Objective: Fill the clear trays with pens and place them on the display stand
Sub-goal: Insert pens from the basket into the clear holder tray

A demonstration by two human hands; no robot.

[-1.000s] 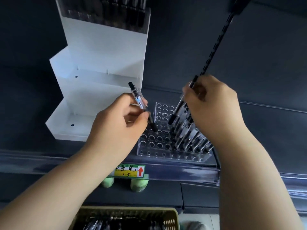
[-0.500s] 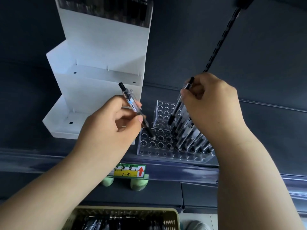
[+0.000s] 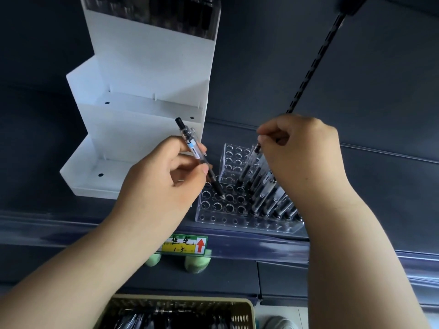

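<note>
The clear plastic tray with its grid of round holes (image 3: 237,220) sits on the dark shelf (image 3: 356,186), just beside the foot of the white stepped display stand (image 3: 147,91). Its right-hand rows are already filled with pens and the left rows are open.

The left hand (image 3: 164,186) pinches a clear-barrelled black pen (image 3: 190,143) at mid-barrel between thumb and fingers (image 3: 199,170). The pen's tip is at the mouth of an open hole near the middle of the tray. The right hand (image 3: 301,153) has its fingers (image 3: 268,138) curled, pinching the top of a second clear black pen (image 3: 248,167) that leans at the edge of the filled rows.

To seat both well, each pen should be stood more upright before it is let go, since a tilted tip is likely to catch on a hole's rim. The left pen is best pushed down by sliding the pinch up the barrel. The right one should go straight in so it does not knock its neighbours (they lean closely together).

Half a second ago the left pen's tip hung a little above the holes, and it has since come down to them. The right pen then stood clear above the hand with its tip over the tray, and it has since sunk in among the row.
</note>
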